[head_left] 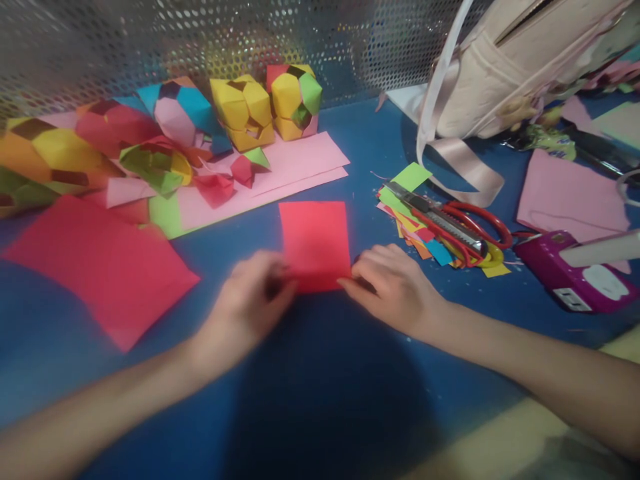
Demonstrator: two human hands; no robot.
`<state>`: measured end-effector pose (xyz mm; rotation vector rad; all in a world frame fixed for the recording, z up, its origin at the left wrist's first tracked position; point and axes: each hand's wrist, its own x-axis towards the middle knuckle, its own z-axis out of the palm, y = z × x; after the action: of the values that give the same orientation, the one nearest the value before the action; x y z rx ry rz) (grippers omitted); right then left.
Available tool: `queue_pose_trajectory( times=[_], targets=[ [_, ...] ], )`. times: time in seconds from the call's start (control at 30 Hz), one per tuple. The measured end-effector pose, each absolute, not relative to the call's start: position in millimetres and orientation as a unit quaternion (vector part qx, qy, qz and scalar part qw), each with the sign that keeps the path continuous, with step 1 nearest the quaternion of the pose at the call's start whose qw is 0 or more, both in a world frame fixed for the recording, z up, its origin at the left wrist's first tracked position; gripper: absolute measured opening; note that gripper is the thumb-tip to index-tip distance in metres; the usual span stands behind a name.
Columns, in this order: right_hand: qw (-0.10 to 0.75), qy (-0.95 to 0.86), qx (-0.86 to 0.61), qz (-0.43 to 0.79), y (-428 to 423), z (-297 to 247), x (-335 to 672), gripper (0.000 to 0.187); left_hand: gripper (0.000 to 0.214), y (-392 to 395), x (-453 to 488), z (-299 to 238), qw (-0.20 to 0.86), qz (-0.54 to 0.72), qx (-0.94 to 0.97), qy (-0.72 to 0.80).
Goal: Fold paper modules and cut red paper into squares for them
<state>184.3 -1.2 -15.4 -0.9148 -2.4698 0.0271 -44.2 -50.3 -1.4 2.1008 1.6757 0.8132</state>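
A small red sheet of paper (316, 240) lies on the blue table in front of me, between my two hands. My left hand (255, 290) has its fingers curled at the sheet's lower left corner, somewhat blurred. At the lower right corner, my right hand (387, 283) pinches the paper's edge between thumb and bent fingers. Further left rests a larger piece of red paper (105, 267), its corners slightly raised. Behind the small sheet are pink sheets (300, 163) with small folded red pieces (215, 189) on top.
Folded paper balls (243, 110) line the perforated metal panel (345, 60) at the back. To the right lie scissors (487, 227), a box cutter (440, 217), coloured paper strips (413, 230), a purple device (575, 270) and pink paper (570, 193). A cream bag (500, 73) with a ribbon stands behind them.
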Motion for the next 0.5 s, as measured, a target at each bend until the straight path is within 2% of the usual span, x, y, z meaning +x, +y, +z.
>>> queue_pose_trajectory(
  times=[0.27, 0.5],
  targets=[
    [0.254, -0.907, -0.335, 0.006, -2.2, -14.7, 184.4, 0.033, 0.008, -51.5, -44.0, -9.6, -0.004, 0.247, 0.825, 0.508],
    [0.253, -0.910, -0.330, 0.005, -1.1, -14.4, 183.8, 0.032, 0.012, -51.4, -44.4, -4.3, 0.004, 0.209, 0.848, 0.487]
  ],
)
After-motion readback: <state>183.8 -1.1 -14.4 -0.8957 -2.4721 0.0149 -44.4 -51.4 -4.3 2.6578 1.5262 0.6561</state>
